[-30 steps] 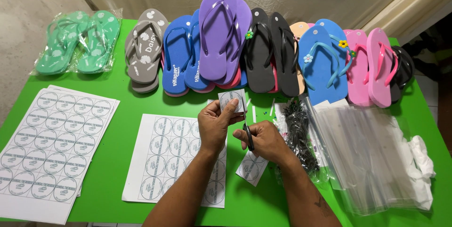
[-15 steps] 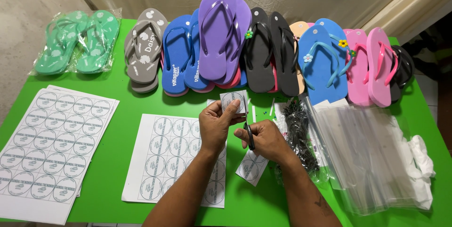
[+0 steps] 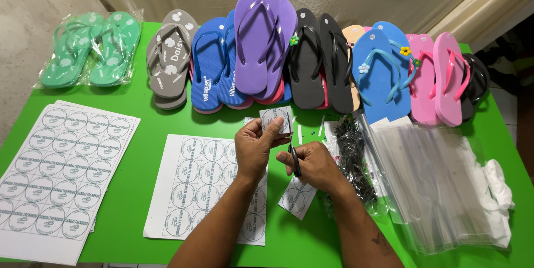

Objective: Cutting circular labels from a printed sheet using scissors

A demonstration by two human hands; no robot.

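Two bare forearms are extended from the bottom edge over the green table (image 3: 139,190), and the hands are brought close together just above its middle. The left hand (image 3: 253,148) is turned palm-down with the wrist bent slightly inward; its thumb and forefinger are pinched shut on a small cut paper label (image 3: 276,119), which is held upright just above the knuckles. The right hand (image 3: 311,163) is curled, its fingers closed through the dark handles of a pair of scissors (image 3: 291,148); the blades are pointed up and away, and their edge is laid against the right side of the label. How far the blades are parted cannot be told.

Under the left wrist a white sheet of round labels (image 3: 194,184) is spread flat, and a cut strip of labels (image 3: 297,197) lies under the right wrist. A thicker stack of the same sheets (image 3: 55,173) rests near the left edge. Just right of the right hand a bundle of black ties (image 3: 353,159) is seen beside a pile of clear plastic bags (image 3: 439,184). Along the far side a row of flip-flops (image 3: 261,45) in many colours is lined up, and a green bagged pair (image 3: 92,48) lies at the far left.
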